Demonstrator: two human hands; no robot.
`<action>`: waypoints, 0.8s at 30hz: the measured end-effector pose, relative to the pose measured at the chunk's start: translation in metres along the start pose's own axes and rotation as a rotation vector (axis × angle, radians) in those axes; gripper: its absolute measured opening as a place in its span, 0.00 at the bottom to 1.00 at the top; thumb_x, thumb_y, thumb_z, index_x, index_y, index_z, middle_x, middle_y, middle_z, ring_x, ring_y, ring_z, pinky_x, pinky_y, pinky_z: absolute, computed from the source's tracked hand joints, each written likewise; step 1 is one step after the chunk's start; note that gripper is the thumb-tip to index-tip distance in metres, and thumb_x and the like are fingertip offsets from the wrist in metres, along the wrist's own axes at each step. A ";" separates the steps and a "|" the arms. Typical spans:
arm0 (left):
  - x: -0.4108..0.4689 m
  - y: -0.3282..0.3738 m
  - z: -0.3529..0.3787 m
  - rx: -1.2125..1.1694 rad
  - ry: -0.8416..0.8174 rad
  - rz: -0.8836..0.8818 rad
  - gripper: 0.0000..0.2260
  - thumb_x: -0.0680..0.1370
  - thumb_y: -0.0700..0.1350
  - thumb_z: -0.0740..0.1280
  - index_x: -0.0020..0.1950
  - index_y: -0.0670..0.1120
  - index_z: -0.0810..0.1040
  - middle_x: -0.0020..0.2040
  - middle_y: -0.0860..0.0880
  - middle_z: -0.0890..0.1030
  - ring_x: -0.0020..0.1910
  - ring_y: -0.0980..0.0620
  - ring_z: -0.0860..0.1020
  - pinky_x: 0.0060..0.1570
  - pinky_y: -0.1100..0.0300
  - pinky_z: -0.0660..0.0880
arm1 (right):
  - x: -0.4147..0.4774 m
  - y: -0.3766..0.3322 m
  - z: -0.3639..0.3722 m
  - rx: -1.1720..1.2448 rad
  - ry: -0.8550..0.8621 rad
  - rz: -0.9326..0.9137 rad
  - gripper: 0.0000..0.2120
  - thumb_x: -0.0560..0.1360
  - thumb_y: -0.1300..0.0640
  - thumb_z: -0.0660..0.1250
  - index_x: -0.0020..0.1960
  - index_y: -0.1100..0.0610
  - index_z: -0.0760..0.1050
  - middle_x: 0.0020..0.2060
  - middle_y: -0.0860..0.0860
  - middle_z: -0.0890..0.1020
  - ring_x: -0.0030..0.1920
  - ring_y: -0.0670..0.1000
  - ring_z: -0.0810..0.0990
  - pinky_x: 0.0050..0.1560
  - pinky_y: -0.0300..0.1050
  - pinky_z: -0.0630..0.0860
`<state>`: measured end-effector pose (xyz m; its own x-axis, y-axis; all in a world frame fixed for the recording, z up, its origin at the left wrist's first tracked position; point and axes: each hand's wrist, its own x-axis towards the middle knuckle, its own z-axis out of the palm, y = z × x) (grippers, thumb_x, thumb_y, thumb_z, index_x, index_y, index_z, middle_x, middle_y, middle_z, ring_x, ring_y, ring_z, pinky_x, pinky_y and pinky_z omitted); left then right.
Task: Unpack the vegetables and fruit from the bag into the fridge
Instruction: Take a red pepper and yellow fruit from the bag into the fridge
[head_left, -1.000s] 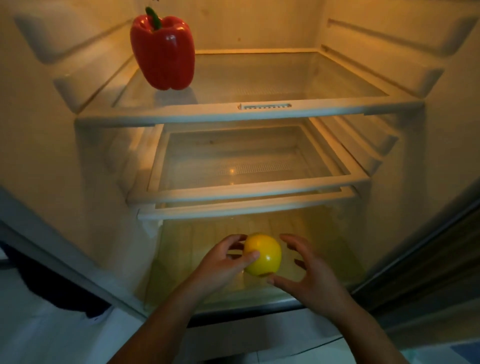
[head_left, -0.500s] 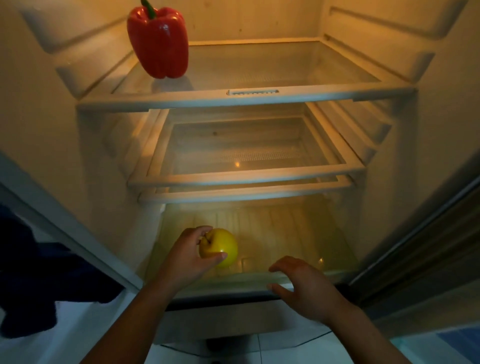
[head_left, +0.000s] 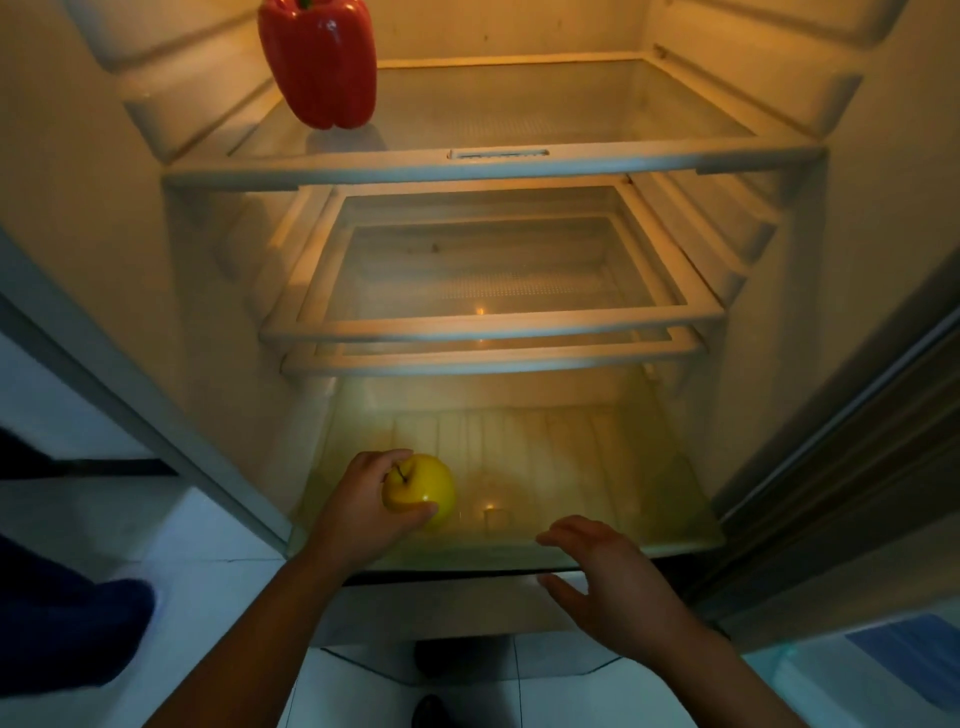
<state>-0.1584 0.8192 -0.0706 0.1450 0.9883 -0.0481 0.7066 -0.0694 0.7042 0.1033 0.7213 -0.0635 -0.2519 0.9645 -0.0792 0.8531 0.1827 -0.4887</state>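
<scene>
Fridge (head_left: 857, 260) drawer (head_left: 649, 499): left hand (head_left: 363, 506) grips yellow apple (head_left: 423, 486).

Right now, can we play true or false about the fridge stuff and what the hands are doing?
1. The left hand grips the round yellow apple. True.
2. The shiny red bell pepper stands on the top glass shelf. True.
3. The right hand holds a banana. False: it holds nothing, and its fingers are loosely spread.
4. The apple sits on the top shelf beside the pepper. False: it is far below the pepper, down in the clear bottom drawer.
</scene>
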 end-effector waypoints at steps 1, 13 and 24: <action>-0.004 -0.001 0.002 0.008 -0.011 0.007 0.31 0.64 0.49 0.78 0.65 0.50 0.71 0.60 0.50 0.69 0.56 0.52 0.71 0.56 0.59 0.69 | -0.003 -0.001 0.000 -0.009 -0.005 0.002 0.19 0.76 0.42 0.60 0.65 0.45 0.68 0.62 0.40 0.71 0.61 0.41 0.69 0.61 0.38 0.67; -0.008 -0.006 -0.008 0.131 -0.026 -0.003 0.34 0.65 0.51 0.75 0.68 0.49 0.69 0.65 0.46 0.67 0.62 0.47 0.70 0.56 0.62 0.66 | 0.001 -0.008 0.001 -0.103 -0.024 0.012 0.22 0.77 0.38 0.54 0.67 0.45 0.66 0.62 0.42 0.71 0.60 0.43 0.70 0.59 0.40 0.67; 0.021 -0.010 -0.007 0.178 -0.059 -0.046 0.32 0.67 0.47 0.75 0.69 0.47 0.67 0.66 0.44 0.66 0.63 0.44 0.70 0.60 0.59 0.67 | -0.004 -0.007 -0.002 -0.089 -0.031 0.044 0.20 0.77 0.39 0.54 0.66 0.43 0.67 0.62 0.39 0.72 0.59 0.41 0.71 0.58 0.37 0.67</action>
<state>-0.1671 0.8412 -0.0737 0.1461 0.9816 -0.1227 0.8238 -0.0520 0.5645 0.0997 0.7165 -0.0580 -0.2263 0.9659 -0.1262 0.9006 0.1581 -0.4049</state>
